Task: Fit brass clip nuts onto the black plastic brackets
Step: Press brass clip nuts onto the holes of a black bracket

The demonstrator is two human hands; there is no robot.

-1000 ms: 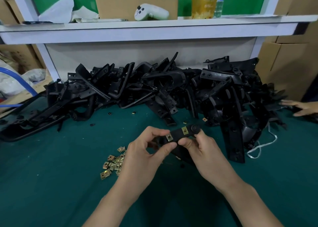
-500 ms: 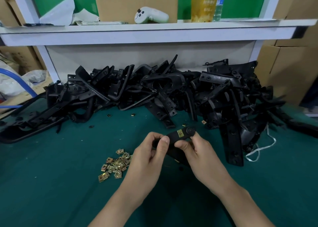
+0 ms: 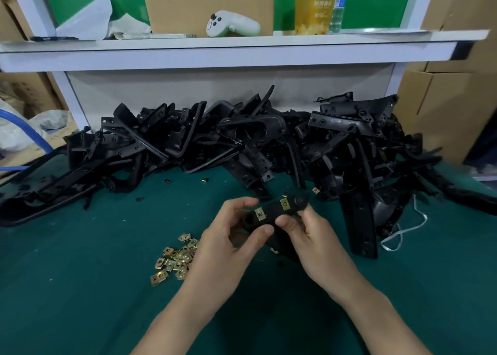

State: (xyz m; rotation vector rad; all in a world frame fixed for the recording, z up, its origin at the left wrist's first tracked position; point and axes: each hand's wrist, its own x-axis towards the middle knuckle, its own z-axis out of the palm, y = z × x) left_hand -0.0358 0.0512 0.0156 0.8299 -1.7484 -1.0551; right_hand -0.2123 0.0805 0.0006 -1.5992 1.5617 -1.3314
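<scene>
Above the green mat (image 3: 80, 274), held bracket (image 3: 273, 215): black, long, clear of the mat, tilted with its round end toward 2 o'clock.
Left hand (image 3: 228, 241): at 8 o'clock of the held bracket, curled round its lower-left end, thumb under, fingers over the top edge.
Right hand (image 3: 317, 241): at 4 o'clock of the held bracket, pinching its right part, thumb on the front face, fingers behind.
First clip nut (image 3: 259, 214): brass, seated on the bracket's face, just above the left thumb.
Second clip nut (image 3: 284, 203): brass, seated further toward 2 o'clock, beside the round end.
Loose clip nuts (image 3: 174, 259): small brass pile on the mat, at 9 o'clock of the left wrist, just beside it.
Bracket heap (image 3: 188, 145): black, tangled, spread across the mat from 9 to 3 o'clock beyond the hands.
White strap (image 3: 398, 236): looped on the mat at 3 o'clock of the right hand.
Shelf (image 3: 215, 51): white, at 12 o'clock, bearing a white controller (image 3: 232, 24), cardboard (image 3: 209, 10) and a yellow bottle (image 3: 313, 5).
</scene>
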